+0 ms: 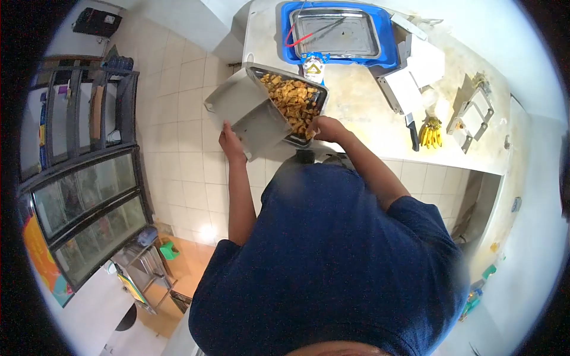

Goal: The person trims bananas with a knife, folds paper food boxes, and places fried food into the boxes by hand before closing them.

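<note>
My left hand (230, 144) grips the lower left edge of an open grey-white cardboard box (252, 127), which is tilted beside and partly over a black tray (323, 98). Golden-brown food pieces (294, 98) fill the tray. At the tray's lower right corner, my right hand (325, 129) has its fingers bent together at the food; what they hold, if anything, is too small to make out. A blue and white packet (313, 66) lies just above the tray.
A blue tub (389, 44) holding a metal tray (375, 35) stands at the counter's back. White boxes (404, 83), a knife (412, 132), bananas (431, 135) and a metal frame (472, 113) lie on the right. Dark shelving (83, 154) stands far left.
</note>
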A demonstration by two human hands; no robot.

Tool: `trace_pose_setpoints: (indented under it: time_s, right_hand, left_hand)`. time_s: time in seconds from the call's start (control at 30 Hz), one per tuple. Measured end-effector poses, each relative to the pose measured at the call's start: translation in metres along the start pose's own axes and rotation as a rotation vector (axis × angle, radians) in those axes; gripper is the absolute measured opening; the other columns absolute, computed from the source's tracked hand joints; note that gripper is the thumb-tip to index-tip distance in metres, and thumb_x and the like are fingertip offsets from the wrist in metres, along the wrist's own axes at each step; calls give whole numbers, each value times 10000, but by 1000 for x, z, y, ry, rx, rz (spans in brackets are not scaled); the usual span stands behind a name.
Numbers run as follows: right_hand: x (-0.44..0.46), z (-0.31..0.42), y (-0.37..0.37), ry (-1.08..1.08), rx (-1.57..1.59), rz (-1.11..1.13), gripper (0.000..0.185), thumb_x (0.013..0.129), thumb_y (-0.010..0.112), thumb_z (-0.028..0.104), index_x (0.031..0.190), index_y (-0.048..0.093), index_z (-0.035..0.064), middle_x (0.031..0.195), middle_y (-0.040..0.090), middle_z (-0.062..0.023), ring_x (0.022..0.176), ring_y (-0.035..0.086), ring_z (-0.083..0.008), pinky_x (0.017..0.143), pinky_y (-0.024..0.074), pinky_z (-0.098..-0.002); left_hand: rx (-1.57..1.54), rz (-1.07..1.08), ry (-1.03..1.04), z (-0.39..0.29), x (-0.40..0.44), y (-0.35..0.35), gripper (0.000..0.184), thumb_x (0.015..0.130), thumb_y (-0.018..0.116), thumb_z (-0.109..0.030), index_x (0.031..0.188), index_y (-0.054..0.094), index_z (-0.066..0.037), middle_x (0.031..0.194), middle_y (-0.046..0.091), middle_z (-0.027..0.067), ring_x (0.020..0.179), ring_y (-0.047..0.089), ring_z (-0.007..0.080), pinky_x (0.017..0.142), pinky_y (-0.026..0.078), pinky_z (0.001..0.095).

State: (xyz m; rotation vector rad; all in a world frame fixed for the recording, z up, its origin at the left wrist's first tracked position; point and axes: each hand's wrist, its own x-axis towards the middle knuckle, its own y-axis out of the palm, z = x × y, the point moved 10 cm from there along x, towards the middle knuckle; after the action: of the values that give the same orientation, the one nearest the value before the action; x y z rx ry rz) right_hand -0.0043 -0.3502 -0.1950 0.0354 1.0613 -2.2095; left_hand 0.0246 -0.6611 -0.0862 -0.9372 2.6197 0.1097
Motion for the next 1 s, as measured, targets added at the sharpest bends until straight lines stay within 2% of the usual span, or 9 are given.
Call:
trace_pose_setpoints:
  time_s: [0.13, 0.23, 0.33, 0.4, 0.53, 0.73, 0.83, 0.93, 1.0]
  right_hand:
    - [0, 22, -13, 7, -75, -19, 212, 720, 749, 160, 927, 726, 121, 901, 640, -119, 846, 635, -325, 742, 514, -408]
    - [0, 30, -31, -107, 50, -136, 153, 747, 737, 136, 893, 722, 92, 892, 646, -123, 829, 639, -326, 727, 514, -407]
    - [-6, 46, -69, -136, 301, -199, 172, 748, 732, 69, 920, 729, 67, 875, 654, -141, 837, 635, -315, 735, 508, -390]
    - [-16, 65, -100, -32, 422, -218, 236, 734, 733, 35, 966, 731, 78, 915, 658, -154, 879, 633, -336, 773, 508, -408]
    - [-25, 120, -144, -230, 376, -308, 262, 738, 735, 38, 997, 730, 81, 923, 658, -151, 889, 634, -332, 788, 512, -388]
    - [-18, 164, -135, -367, 162, -409, 249, 768, 722, 133, 1014, 701, 94, 995, 647, -131, 921, 636, -328, 743, 527, -420]
    - [-21, 162, -132, -369, 85, -441, 296, 765, 733, 82, 1058, 685, 80, 950, 637, -107, 841, 641, -290, 733, 535, -370]
    - [-31, 134, -157, -260, 316, -573, 224, 801, 726, 88, 1013, 682, 34, 959, 623, -100, 793, 630, -227, 690, 522, -310]
    - [-37, 105, -172, -131, 473, -653, 323, 818, 742, 151, 1093, 640, 15, 948, 648, -124, 840, 637, -241, 689, 515, -355]
  left_hand:
    - [-23, 35, -26, 4, 9, 1, 420, 970, 537, -423, 1005, 602, -9, 863, 552, 18, 750, 506, 119, 647, 437, 278]
    - [-28, 88, -1, 4, 18, 5, 508, 954, 551, -440, 1190, 596, 8, 1019, 625, 67, 885, 581, 190, 746, 471, 333]
    - [70, 26, -47, 5, 20, 4, 447, 975, 532, -429, 937, 591, 12, 837, 554, 36, 753, 512, 145, 677, 449, 310]
    - [234, 63, 11, 5, 22, 7, 458, 978, 526, -438, 872, 584, 3, 803, 548, 36, 740, 502, 139, 675, 442, 307]
    - [252, 72, 97, 1, 14, 25, 485, 976, 521, -457, 766, 555, -21, 746, 536, 32, 695, 470, 126, 630, 415, 292]
    - [-50, 94, -128, 24, -1, 61, 474, 960, 549, -456, 945, 637, 10, 808, 579, 18, 708, 489, 111, 619, 419, 282]
    - [74, 141, -192, 17, -8, 69, 489, 957, 556, -455, 1078, 637, 11, 894, 609, 16, 750, 522, 105, 651, 434, 268]
    - [-58, 165, -100, 18, -5, 76, 485, 956, 561, -454, 1115, 624, -1, 948, 620, 11, 763, 524, 95, 644, 432, 261]
    - [5, 209, -159, 21, -12, 81, 482, 956, 563, -451, 1138, 617, -8, 966, 618, 14, 781, 521, 102, 661, 434, 270]
